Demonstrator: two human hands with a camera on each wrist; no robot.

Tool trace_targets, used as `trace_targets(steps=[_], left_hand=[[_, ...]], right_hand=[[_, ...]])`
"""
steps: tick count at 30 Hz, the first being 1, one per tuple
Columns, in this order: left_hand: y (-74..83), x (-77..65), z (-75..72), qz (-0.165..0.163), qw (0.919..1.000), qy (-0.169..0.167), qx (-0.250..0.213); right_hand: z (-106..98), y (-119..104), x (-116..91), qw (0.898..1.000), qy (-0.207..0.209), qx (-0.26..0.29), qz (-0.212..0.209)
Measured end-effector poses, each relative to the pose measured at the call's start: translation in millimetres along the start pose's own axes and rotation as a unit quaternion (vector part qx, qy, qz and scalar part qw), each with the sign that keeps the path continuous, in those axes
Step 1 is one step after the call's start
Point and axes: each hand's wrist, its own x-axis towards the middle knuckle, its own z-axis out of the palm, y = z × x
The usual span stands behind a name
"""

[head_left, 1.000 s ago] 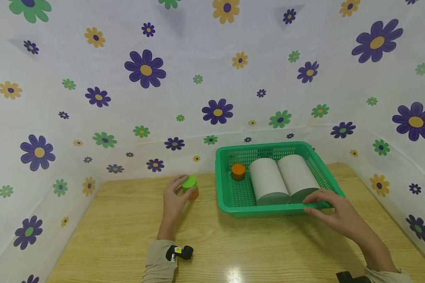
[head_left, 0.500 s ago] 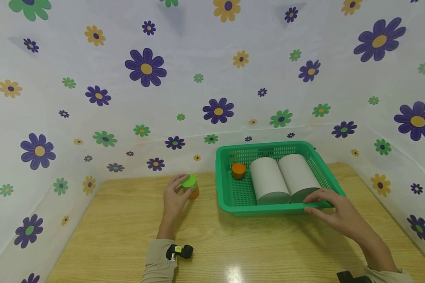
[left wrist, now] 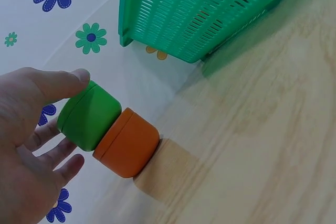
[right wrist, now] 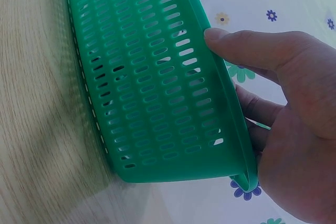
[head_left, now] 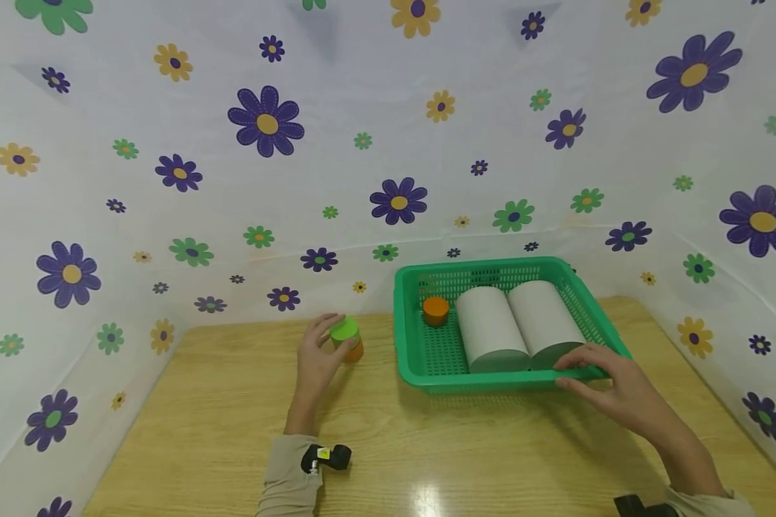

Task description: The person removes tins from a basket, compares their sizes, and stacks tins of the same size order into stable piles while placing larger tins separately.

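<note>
Toward the back of the table, my left hand (head_left: 313, 366) holds a small round green container (head_left: 344, 328) between thumb and fingers. This green piece stands on top of an orange container (left wrist: 128, 142) of like shape, as the left wrist view shows. With its thumb on the near rim and its fingers behind, my right hand (right wrist: 294, 87) grips the near right corner of a green plastic basket (head_left: 478, 382). Another small orange container (head_left: 435, 311) sits inside the basket at the left. Beside it lie two large white cylinders, the left cylinder (head_left: 491, 327) and the right cylinder (head_left: 543, 316).
The wooden table (head_left: 213, 416) reaches back to a white cloth backdrop (head_left: 336, 165) printed with flowers, which also rises at both sides. Black wrist cameras sit on the sleeves, the left camera (head_left: 326, 457) near the table's middle.
The left fingers have spread a little at the green container. The basket and my right hand stay as they were.
</note>
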Motion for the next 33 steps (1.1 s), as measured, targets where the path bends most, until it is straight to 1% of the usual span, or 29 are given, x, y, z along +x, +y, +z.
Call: trace_targets(steps=[2,6,12,17,23,28,33], left_hand=[[1.8,-0.1,-0.4,0.003,1.0000,0.001,0.009],[8.7,2.2,-2.3,0.019,0.9996,0.007,0.021],[24.6,3.1,-5.9,0.037,0.9990,0.014,0.022],[37.8,3.4,-8.2,0.067,0.9971,0.025,0.026],[48.5,3.1,-9.0,0.104,0.9940,0.023,0.025],[56.3,4.9,-5.5,0.123,0.9922,0.018,0.014],[60.4,5.0,3.6,0.129,0.9916,0.007,0.003]], right_hand=[[0,0,-1,1.000,0.001,0.002,-0.002],[0,0,0,1.000,0.005,0.004,-0.004],[0,-1,-1,1.000,0.006,-0.001,-0.001],[0,-1,-1,1.000,0.003,0.001,0.002],[2,-1,-2,1.000,0.000,-0.002,0.003],[1,-3,0,1.000,0.006,-0.016,-0.003],[1,-4,1,1.000,0.007,-0.028,-0.003]])
